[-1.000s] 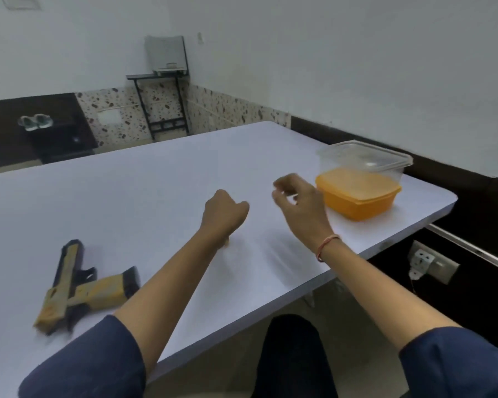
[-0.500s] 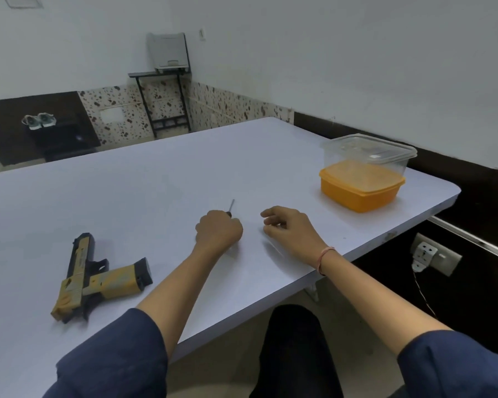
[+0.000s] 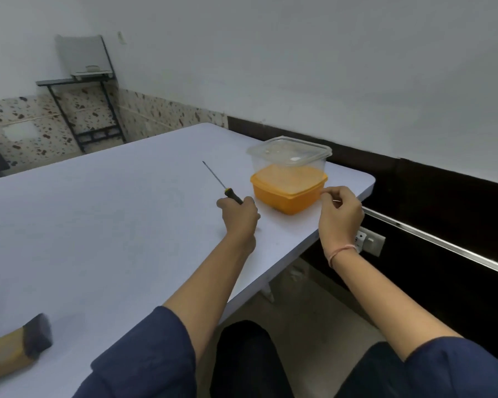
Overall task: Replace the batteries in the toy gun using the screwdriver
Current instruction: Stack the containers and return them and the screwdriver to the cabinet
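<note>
White laminate table [image 3: 98,225], pale wall behind. Clear plastic tub [image 3: 289,152] stacked on orange plastic tub [image 3: 288,193] near the far right edge; contents not discernible. Left hand [image 3: 239,216] fisted round black-handled screwdriver [image 3: 233,195], shaft pointing away. Right hand [image 3: 339,216] curled at the orange tub's corner; grip indeterminate. Tan-and-black toy gun [image 3: 15,346] lies at near left.

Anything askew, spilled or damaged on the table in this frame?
Nothing stands out. The left hand grips the screwdriver, the clear tub sits upright on the orange box beside the right hand, and nothing is spilled on the table. The toy gun is cut off at lower left.
</note>
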